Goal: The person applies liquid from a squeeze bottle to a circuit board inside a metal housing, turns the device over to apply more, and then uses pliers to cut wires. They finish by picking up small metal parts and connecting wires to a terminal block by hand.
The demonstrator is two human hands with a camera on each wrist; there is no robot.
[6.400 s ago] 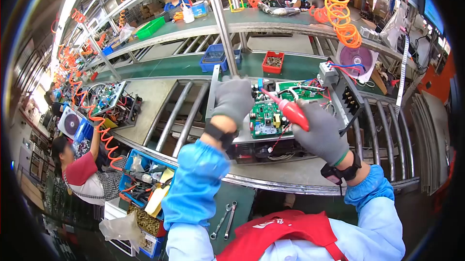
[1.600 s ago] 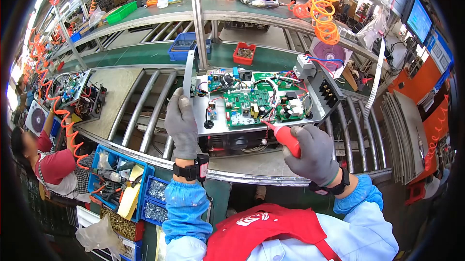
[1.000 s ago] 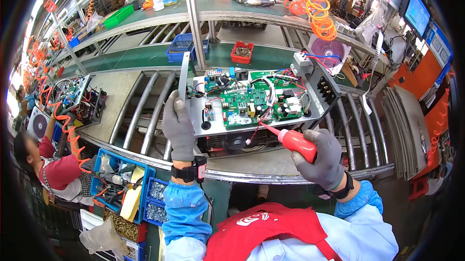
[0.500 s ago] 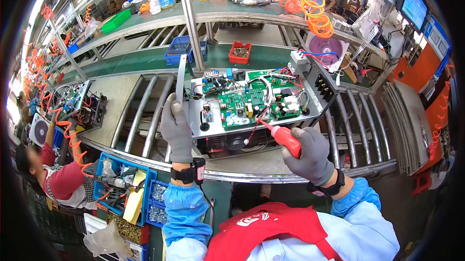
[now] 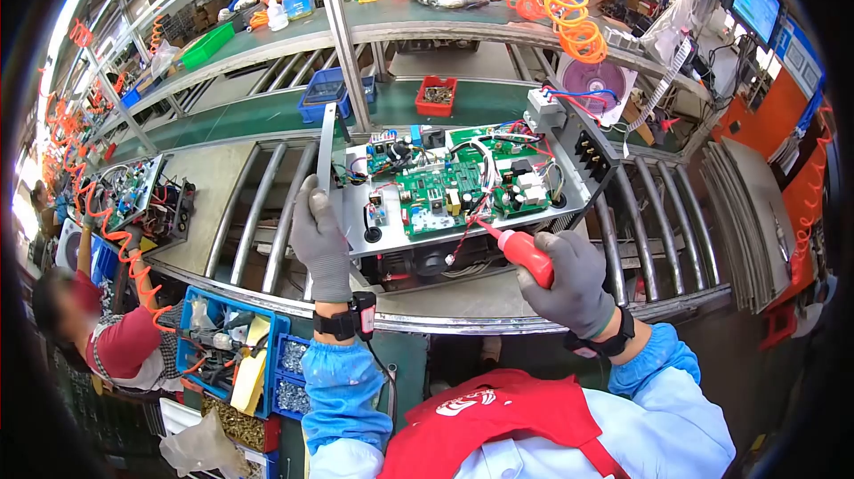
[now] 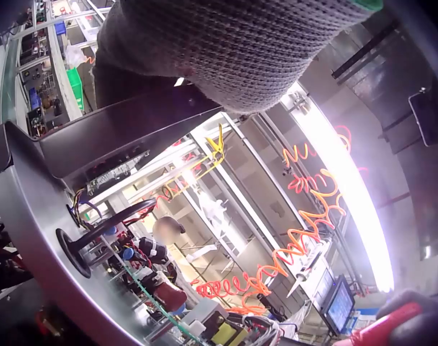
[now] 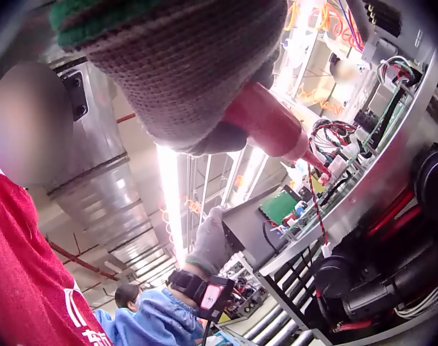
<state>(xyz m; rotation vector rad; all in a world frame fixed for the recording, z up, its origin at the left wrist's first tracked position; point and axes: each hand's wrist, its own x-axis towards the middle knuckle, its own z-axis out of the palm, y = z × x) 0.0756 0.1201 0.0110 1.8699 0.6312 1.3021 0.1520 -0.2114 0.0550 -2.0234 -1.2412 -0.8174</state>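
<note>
On the roller conveyor (image 5: 267, 203) sits the metal chassis (image 5: 391, 234), green circuit board (image 5: 436, 190) on top. Left hand (image 5: 320, 243), fingers together, clasps its upright side panel (image 5: 326, 145). Right hand (image 5: 569, 288), fingers wrapped round the red screwdriver (image 5: 525, 257), tip at the board's front edge.

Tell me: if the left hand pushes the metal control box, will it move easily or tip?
The control box probably rolls easily, since it sits on rollers. Its sheet metal looks stiff. The left hand gripping its side plate likely steadies it.

Head camera looks steeply down onto the metal tray (image 5: 396, 241). Wrist cameras, tight under the left hand (image 6: 226, 43) and right hand (image 7: 183, 65), look up across that tray.
</note>
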